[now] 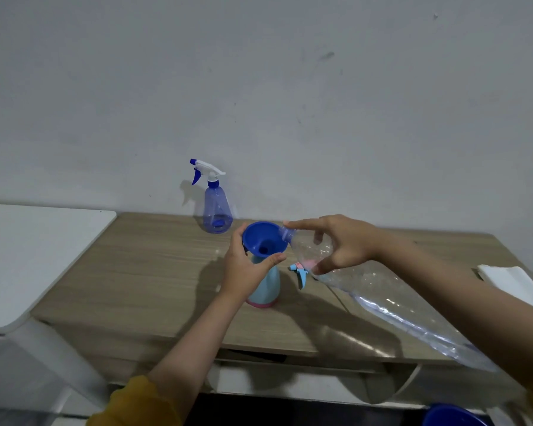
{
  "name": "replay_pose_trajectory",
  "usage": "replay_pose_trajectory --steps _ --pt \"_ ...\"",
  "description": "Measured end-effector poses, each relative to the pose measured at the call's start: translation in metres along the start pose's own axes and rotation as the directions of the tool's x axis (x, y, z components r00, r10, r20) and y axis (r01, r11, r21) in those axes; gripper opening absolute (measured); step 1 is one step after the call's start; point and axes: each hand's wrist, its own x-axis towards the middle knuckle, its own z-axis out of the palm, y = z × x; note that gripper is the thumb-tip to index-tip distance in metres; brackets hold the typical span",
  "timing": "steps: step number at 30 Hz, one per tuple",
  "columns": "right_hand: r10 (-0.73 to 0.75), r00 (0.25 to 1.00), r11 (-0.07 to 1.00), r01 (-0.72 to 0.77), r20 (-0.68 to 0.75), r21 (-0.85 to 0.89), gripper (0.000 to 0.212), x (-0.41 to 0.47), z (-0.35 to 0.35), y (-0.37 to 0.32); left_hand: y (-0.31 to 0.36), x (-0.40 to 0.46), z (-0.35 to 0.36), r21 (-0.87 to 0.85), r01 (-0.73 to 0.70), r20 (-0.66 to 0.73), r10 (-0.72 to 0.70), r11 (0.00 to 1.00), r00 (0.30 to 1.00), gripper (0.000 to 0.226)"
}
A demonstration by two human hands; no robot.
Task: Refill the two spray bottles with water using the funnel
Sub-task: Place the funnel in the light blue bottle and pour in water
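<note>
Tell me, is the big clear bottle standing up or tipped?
Tipped. The right hand holds the clear bottle slanted, mouth down at the blue funnel.

Funnel (264,239) in near spray bottle (266,285), second spray bottle (216,207) behind, sprayer head (300,270) right

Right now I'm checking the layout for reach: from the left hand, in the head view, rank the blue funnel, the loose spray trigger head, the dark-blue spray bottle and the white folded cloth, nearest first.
1. Blue funnel, steadied by the left hand.
2. Loose spray trigger head, lying just right of it on the table.
3. Dark-blue spray bottle, behind, by the wall.
4. White folded cloth, at the table's far right edge.
</note>
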Motion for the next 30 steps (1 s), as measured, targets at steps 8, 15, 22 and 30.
replay_pose_trajectory --steps 8,15,22,30 --pt "0.043 0.996 0.996 -0.037 0.082 -0.08 0.093 0.005 -0.002 -0.008 -0.003 0.001 0.0 -0.037 0.007 0.006 -0.007 0.999 1.0 0.077" --pt "0.055 0.99 0.992 -0.04 0.131 -0.119 0.094 0.011 -0.002 -0.01 -0.001 0.0 0.001 -0.057 0.021 0.016 -0.02 0.998 1.0 0.083" --pt "0.063 0.988 0.986 -0.039 0.142 -0.164 0.095 0.01 -0.004 -0.012 0.0 0.0 0.0 -0.045 0.003 0.008 -0.002 0.999 1.0 0.08" --pt "0.032 0.996 0.983 -0.017 0.078 -0.185 0.094 0.006 -0.005 -0.012 0.002 -0.001 0.0 -0.029 0.008 0.006 -0.008 1.0 1.0 0.077"
